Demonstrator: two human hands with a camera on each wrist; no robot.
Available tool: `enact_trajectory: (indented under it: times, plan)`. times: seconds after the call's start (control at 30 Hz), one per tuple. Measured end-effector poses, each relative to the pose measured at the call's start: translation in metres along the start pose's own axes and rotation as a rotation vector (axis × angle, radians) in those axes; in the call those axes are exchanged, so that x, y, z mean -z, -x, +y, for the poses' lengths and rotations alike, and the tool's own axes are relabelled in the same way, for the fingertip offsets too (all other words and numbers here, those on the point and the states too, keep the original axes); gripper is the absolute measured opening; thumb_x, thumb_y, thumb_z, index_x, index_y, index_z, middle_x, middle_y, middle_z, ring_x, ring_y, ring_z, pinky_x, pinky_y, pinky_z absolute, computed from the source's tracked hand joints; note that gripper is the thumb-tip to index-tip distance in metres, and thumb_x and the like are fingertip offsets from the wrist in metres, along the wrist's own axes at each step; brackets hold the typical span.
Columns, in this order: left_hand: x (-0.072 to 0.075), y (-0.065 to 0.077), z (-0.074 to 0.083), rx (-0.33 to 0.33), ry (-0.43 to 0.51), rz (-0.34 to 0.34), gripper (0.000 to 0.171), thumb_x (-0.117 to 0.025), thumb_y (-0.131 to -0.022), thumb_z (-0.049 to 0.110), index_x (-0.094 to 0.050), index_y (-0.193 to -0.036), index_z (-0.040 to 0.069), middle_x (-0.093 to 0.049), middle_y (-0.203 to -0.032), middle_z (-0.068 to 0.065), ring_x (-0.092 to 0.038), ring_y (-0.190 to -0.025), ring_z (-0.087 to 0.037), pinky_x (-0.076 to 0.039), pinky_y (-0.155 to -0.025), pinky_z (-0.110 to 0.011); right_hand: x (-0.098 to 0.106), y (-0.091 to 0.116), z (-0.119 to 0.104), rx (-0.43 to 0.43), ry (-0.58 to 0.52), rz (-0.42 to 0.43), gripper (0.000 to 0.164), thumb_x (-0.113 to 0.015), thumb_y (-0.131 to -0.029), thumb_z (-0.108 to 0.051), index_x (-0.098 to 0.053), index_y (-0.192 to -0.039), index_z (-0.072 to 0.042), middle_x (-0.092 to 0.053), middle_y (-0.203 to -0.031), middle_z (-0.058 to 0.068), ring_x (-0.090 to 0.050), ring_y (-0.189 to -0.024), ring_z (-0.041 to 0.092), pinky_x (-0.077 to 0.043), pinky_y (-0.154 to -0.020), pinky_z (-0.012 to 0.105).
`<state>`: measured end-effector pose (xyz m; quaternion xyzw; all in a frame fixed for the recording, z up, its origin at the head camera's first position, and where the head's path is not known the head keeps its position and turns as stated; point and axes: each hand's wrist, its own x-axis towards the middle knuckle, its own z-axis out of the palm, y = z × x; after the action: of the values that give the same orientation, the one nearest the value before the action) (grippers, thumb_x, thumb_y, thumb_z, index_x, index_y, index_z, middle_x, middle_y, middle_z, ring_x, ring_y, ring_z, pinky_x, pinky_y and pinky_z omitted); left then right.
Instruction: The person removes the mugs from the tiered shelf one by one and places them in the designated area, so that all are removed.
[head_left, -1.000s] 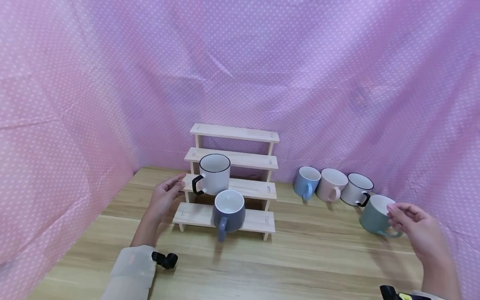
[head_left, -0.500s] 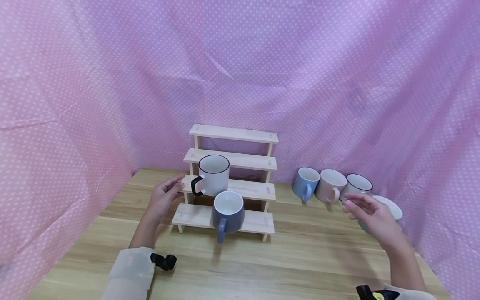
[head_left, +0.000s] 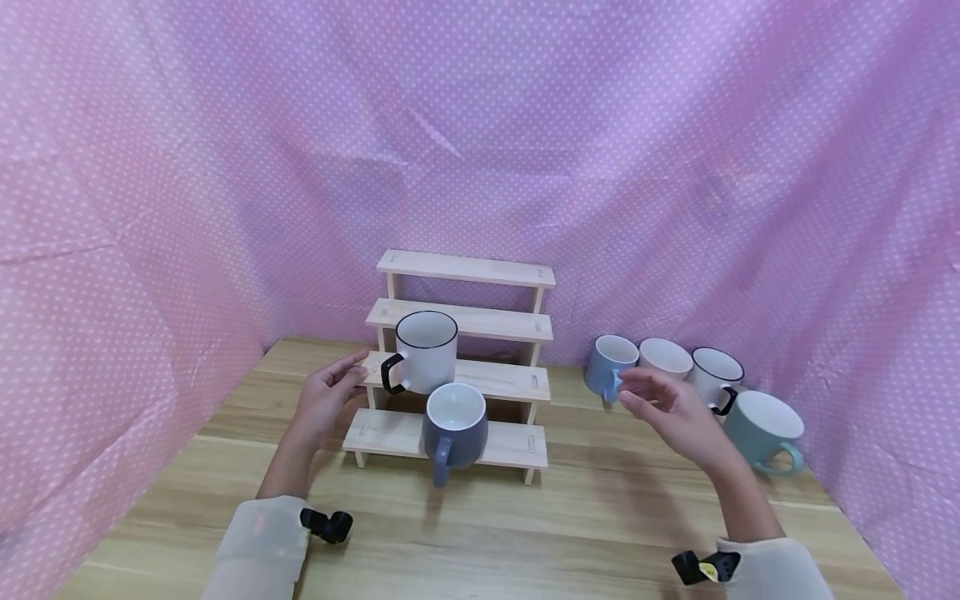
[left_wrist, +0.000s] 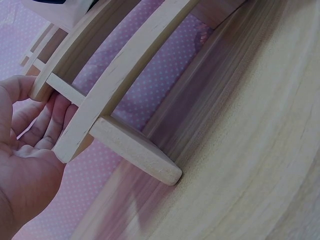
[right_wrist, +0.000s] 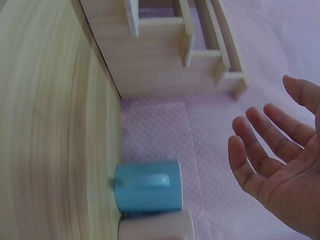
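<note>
A tiered wooden display shelf point(head_left: 517, 450) stands on the table; my left hand point(head_left: 327, 397) holds the left end of its second step from the bottom, thumb and fingers around the board's end point(left_wrist: 42, 87). On that step sits a white mug point(head_left: 426, 358) with a black rim and black handle. A grey-blue mug point(head_left: 457, 437) rests on the bottom step, handle facing me. My right hand point(head_left: 671, 412) hangs in the air with nothing in it, fingers loosely bent, overlapping the pink mug point(head_left: 666, 357) and reaching the light blue mug's point(head_left: 602, 371) handle in the head view.
Along the back right of the wooden table point(head_left: 525, 542) stand the light blue and pink mugs, another white mug point(head_left: 705, 383) with black rim, and a green mug point(head_left: 757, 433). A pink dotted curtain point(head_left: 480, 125) hangs behind and at both sides.
My right hand has let go of the green mug, left standing at the right, and moved left past the white mug toward the pink and light blue ones. My left hand has stayed put.
</note>
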<state>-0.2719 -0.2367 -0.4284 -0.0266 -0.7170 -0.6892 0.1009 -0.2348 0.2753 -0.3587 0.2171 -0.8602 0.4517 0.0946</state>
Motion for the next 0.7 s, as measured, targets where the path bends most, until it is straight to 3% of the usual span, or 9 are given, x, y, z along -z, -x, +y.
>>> enact_trajectory:
  times: [0.2,0.37,0.57,0.7]
  plan:
    - [0.000,0.001,0.000,0.011,0.003,-0.004,0.046,-0.060,-0.105,0.015,-0.051,-0.147,-0.004,-0.066,-0.103,0.010,-0.066,-0.091,-0.002,-0.059,-0.096,-0.032,-0.023,-0.015,-0.006,0.053,-0.009,-0.011,0.030,-0.069,-0.099,-0.011,-0.065,-0.127,-0.001,-0.072,-0.107,0.015,-0.070,-0.093,0.020,-0.059,-0.073,0.026]
    - [0.000,0.001,0.001,0.011,0.016,-0.005,0.046,-0.059,-0.105,0.014,-0.051,-0.147,-0.004,-0.065,-0.102,0.009,-0.066,-0.091,-0.003,-0.059,-0.096,-0.031,-0.043,-0.029,-0.017,0.070,-0.003,-0.033,0.031,-0.070,-0.098,-0.012,-0.066,-0.127,-0.003,-0.073,-0.108,0.011,-0.070,-0.095,0.022,-0.060,-0.076,0.028]
    - [0.000,0.000,-0.001,-0.009,0.002,-0.008,0.045,-0.059,-0.106,0.015,-0.052,-0.146,-0.004,-0.065,-0.103,0.008,-0.065,-0.092,-0.003,-0.058,-0.097,-0.035,-0.064,-0.041,-0.033,0.083,0.058,-0.116,0.038,-0.069,-0.100,-0.024,-0.064,-0.133,-0.006,-0.071,-0.112,0.006,-0.068,-0.101,0.024,-0.060,-0.081,0.037]
    - [0.000,0.000,-0.003,-0.015,-0.009,-0.011,0.045,-0.059,-0.106,0.016,-0.052,-0.146,-0.004,-0.065,-0.103,0.010,-0.066,-0.092,-0.003,-0.057,-0.099,-0.038,-0.077,-0.047,-0.042,0.148,0.094,-0.170,0.040,-0.069,-0.100,-0.025,-0.063,-0.133,-0.003,-0.071,-0.115,0.007,-0.069,-0.102,0.025,-0.060,-0.082,0.036]
